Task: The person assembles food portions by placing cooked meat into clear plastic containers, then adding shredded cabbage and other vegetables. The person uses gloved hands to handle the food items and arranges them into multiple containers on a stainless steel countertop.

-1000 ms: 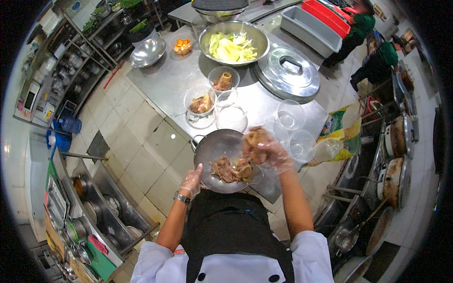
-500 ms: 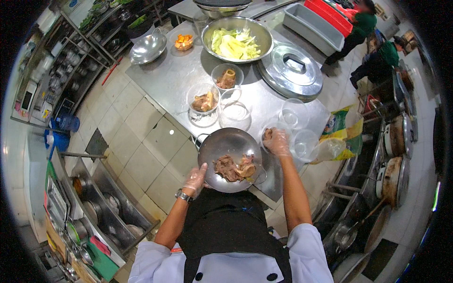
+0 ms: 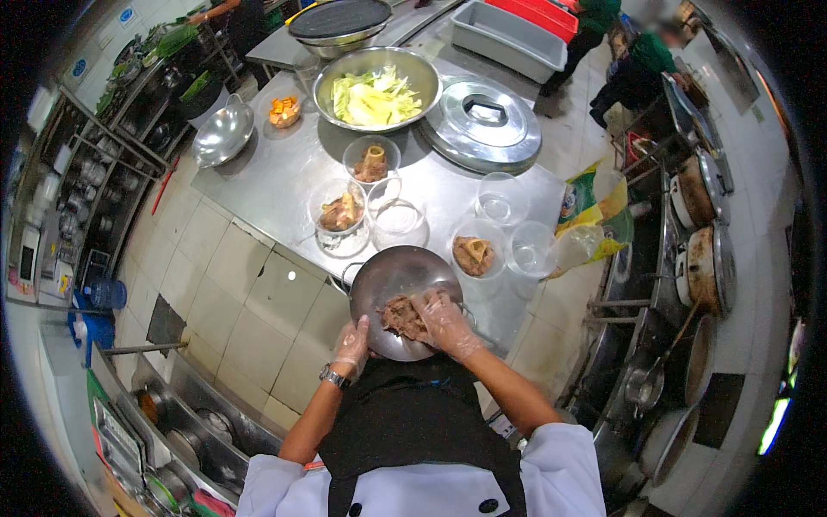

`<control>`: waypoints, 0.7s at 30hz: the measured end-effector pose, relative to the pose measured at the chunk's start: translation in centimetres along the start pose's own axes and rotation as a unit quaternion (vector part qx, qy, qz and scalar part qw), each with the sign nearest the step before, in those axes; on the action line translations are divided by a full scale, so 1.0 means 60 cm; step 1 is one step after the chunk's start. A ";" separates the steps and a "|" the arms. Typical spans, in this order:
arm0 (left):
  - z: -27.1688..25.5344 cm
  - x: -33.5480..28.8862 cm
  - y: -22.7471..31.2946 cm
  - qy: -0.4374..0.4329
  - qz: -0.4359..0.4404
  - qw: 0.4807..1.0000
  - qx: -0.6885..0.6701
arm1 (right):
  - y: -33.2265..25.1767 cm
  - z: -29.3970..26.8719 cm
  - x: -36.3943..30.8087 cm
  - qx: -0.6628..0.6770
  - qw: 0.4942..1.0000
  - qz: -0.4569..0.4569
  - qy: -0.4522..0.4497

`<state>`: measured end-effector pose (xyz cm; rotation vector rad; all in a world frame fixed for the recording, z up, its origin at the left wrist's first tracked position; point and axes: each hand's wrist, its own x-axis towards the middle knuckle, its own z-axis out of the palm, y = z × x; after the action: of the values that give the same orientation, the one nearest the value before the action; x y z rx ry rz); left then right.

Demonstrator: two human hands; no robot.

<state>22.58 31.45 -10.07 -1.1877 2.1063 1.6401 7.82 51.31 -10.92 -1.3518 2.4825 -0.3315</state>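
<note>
Pinching a round grey metal bowl (image 3: 405, 267) at its edge is the plastic-gloved left hand (image 3: 351, 344); the plastic-gloved right hand (image 3: 446, 324) touches brown meat (image 3: 398, 317) inside, though whether its grip closes I can't tell. Beyond, the shiny steel bench (image 3: 258, 191) bears a clear plastic tub (image 3: 500, 258) of bone-in meat (image 3: 473, 256) and, farther, pale green leaves (image 3: 372, 96) in a wide steel bowl (image 3: 431, 92).

Pale tiled floor (image 3: 245, 302), steel worktable (image 3: 258, 185) with bright glare, metal shelving (image 3: 110, 126) at left, white wall (image 3: 103, 40) beyond
</note>
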 end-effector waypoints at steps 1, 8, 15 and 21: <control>0.002 0.004 -0.012 0.012 0.013 1.000 0.009 | -0.003 -0.003 -0.004 0.016 0.999 -0.009 0.040; 0.007 0.002 -0.004 0.011 0.016 1.000 -0.001 | 0.075 0.051 0.031 0.176 0.982 0.002 -0.064; 0.009 0.000 0.010 0.000 -0.008 1.000 0.015 | 0.091 -0.045 0.015 0.653 0.711 0.179 -0.190; 0.020 -0.002 0.023 0.030 -0.015 0.999 0.022 | 0.174 -0.145 0.032 0.802 0.578 0.128 -0.079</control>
<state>21.30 32.65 -9.46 -1.2645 2.1373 1.5566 -4.45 55.76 -6.65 -0.1240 1.0779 -1.6663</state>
